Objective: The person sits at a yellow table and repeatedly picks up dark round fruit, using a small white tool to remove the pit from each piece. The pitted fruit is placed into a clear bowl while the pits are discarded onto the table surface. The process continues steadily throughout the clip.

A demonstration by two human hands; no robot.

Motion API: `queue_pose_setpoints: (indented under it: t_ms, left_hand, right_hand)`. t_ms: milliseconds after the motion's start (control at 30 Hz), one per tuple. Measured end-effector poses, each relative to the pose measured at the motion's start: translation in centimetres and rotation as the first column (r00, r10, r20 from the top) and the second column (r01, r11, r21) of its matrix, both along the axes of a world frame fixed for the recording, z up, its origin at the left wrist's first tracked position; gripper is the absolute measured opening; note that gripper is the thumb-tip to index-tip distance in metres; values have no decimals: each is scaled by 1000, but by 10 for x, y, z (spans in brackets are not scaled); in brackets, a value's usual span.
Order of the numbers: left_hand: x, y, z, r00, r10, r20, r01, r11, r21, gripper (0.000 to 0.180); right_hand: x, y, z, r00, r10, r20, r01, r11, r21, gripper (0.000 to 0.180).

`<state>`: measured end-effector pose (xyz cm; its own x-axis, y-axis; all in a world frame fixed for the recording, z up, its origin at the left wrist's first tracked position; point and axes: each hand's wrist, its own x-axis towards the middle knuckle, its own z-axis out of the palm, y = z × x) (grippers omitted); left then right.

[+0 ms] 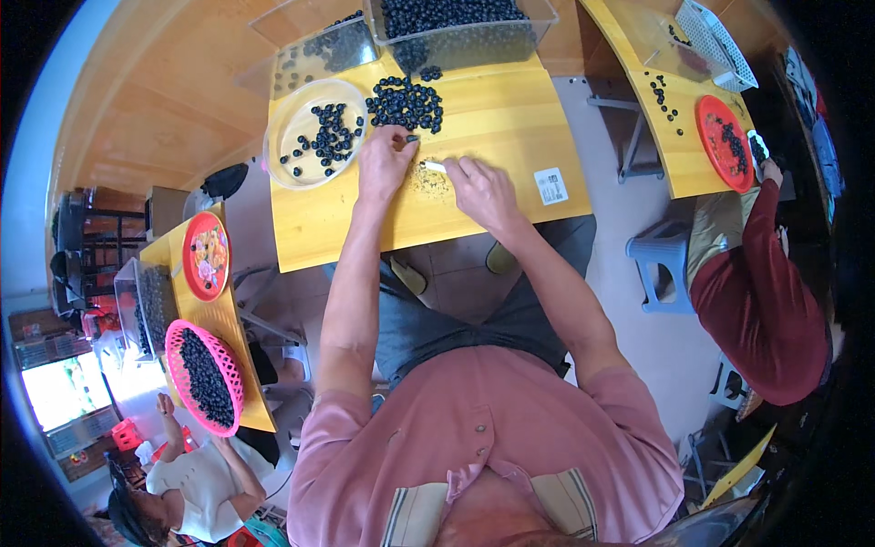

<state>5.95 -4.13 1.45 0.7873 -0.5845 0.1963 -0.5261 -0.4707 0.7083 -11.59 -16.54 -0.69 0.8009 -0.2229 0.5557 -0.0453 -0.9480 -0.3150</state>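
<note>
My left hand (386,162) is pinched shut on a small black bead (413,139), just in front of a loose pile of black beads (406,102) on the yellow wooden table (510,123). To its right, my right hand (484,192) is closed around a small tool with a white handle (434,167); its tip points at the left hand, and its exact kind cannot be made out. Brownish crumbs (430,181) lie on the wood below the two hands. Beside the left hand stands a round, shallow clear tray (285,166) with scattered black beads in it.
A clear bin (510,44) full of black beads stands at the table's far edge, with another clear container (314,68) to its left. A white label card (550,186) lies at the right. People sit at side tables with a pink basket (173,351) and a red plate (705,128).
</note>
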Motion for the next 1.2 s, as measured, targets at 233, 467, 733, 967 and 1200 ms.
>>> queue_pose_setpoints:
  t_ms: [233,467,733,967,1200]
  left_hand:
    - [-15,44,-3,885,129,-447,-234,954,-186,21]
    - [-32,43,-14,819,28,-573,-330,840,-430,23]
    - [-46,34,-32,738,3,-675,-371,837,-402,21]
    - [-59,32,-32,907,-7,-421,-212,856,-471,22]
    - [-60,31,-34,895,-31,-445,-196,869,-454,29]
  right_hand:
    - [2,2,-1,1000,-2,-3,2,1000,-18,24]
    - [3,0,-4,999,-12,-51,10,999,-41,24]
    - [3,0,-4,999,-6,-32,5,999,-53,23]
    - [1,1,-5,998,-18,-64,14,998,-68,26]
    - [-1,3,-1,999,37,-38,-39,997,-63,28]
